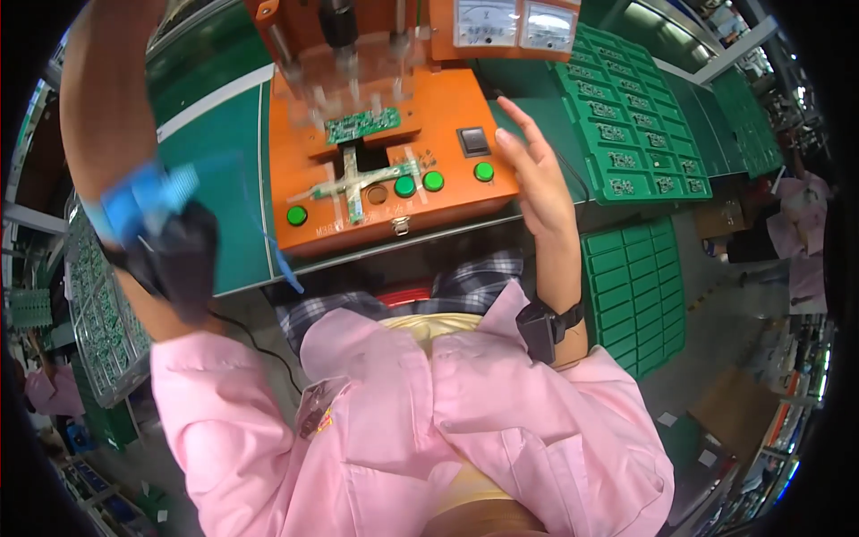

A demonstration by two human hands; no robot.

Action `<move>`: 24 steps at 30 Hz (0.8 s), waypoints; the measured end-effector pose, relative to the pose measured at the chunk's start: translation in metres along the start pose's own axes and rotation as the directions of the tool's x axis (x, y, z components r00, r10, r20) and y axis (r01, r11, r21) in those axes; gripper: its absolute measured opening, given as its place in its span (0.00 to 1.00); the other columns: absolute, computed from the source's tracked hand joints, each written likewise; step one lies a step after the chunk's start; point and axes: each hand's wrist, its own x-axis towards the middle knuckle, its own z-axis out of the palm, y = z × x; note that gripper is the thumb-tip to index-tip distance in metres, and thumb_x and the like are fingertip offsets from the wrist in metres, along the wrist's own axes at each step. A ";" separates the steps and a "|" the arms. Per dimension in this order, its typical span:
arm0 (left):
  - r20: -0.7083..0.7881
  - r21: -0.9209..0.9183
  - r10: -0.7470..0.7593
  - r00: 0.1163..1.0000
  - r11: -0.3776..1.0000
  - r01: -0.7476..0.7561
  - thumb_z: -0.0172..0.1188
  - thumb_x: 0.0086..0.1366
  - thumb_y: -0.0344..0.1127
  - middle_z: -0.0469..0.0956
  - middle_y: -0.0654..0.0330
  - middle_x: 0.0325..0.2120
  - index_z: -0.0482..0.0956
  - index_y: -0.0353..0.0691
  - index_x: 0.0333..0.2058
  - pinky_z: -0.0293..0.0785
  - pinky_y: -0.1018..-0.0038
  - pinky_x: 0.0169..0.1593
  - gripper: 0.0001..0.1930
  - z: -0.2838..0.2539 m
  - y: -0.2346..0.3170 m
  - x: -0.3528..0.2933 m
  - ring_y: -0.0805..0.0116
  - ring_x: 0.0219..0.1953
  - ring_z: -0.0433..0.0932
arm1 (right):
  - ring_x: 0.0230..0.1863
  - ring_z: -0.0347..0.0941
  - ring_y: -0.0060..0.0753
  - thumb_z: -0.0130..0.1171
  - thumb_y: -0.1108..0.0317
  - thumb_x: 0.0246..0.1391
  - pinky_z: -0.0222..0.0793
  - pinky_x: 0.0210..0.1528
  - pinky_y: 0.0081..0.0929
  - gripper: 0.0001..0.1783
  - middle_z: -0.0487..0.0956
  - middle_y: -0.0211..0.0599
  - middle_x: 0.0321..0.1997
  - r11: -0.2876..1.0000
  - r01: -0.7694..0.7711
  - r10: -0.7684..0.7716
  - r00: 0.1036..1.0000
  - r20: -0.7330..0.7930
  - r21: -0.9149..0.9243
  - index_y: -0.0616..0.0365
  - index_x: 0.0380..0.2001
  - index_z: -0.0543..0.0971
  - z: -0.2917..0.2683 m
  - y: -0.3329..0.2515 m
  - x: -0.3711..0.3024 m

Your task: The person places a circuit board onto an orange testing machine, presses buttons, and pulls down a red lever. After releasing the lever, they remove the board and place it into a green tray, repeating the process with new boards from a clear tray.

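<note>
Flanking orange box-shaped fixture [440, 121] at right, perhaps steadying it: right hand [542, 177], fingers spread; left fingers unseen, cannot tell.

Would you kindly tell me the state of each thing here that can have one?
Right hand: open, holding nothing.
Left hand: out of view.
Circuit board: resting on orange test fixture.
Rocker switch: on or off unclear.
Upper green tray: loaded with small boards.
Black watch: strapped on.

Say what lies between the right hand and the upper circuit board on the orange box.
In the head view, a black switch lies between the right hand and the board.
</note>
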 end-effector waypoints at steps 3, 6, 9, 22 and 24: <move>0.082 0.083 0.214 0.973 0.972 -0.221 0.35 0.63 0.56 0.74 0.54 0.32 0.63 0.32 0.50 0.61 0.65 0.53 0.31 -0.006 0.007 -0.049 0.65 0.35 0.74 | 0.47 0.68 0.27 0.57 0.67 0.50 0.64 0.49 0.22 0.32 0.72 0.46 0.45 1.000 -0.012 0.012 1.000 0.024 0.001 0.60 0.56 0.58 0.007 -0.002 -0.004; 0.170 0.070 0.371 0.913 0.919 -0.387 0.36 0.64 0.53 0.75 0.53 0.33 0.62 0.32 0.51 0.60 0.64 0.53 0.29 0.006 0.011 -0.075 0.62 0.38 0.73 | 0.45 0.68 0.23 0.57 0.66 0.50 0.64 0.47 0.21 0.29 0.73 0.35 0.43 0.997 -0.065 0.065 0.998 -0.020 -0.036 0.55 0.55 0.62 0.024 -0.013 -0.001; 0.103 -0.090 0.410 0.906 0.911 -0.402 0.37 0.64 0.51 0.75 0.52 0.34 0.61 0.33 0.52 0.59 0.62 0.53 0.27 0.007 0.005 -0.084 0.60 0.41 0.72 | 0.44 0.68 0.24 0.59 0.67 0.47 0.65 0.46 0.22 0.30 0.72 0.35 0.43 0.995 0.011 -0.003 0.997 0.072 -0.103 0.54 0.54 0.63 0.018 -0.001 0.002; -0.201 -0.535 -0.744 0.637 0.629 0.564 0.45 0.65 0.34 0.75 0.56 0.28 0.67 0.32 0.44 0.68 0.75 0.44 0.13 -0.003 -0.129 -0.214 0.70 0.34 0.74 | 0.57 0.50 0.50 0.65 0.51 0.35 0.39 0.59 0.49 0.37 0.57 0.45 0.55 -0.044 0.510 -0.586 0.683 0.435 -0.859 0.44 0.52 0.67 0.057 0.011 -0.067; -0.202 -0.511 -0.720 0.665 0.656 0.555 0.46 0.64 0.34 0.75 0.56 0.27 0.67 0.32 0.43 0.68 0.76 0.43 0.13 -0.002 -0.131 -0.214 0.71 0.33 0.74 | 0.57 0.51 0.48 0.65 0.49 0.33 0.38 0.59 0.51 0.40 0.58 0.42 0.55 -0.018 0.523 -0.524 0.721 0.454 -0.852 0.44 0.53 0.67 0.059 0.025 -0.070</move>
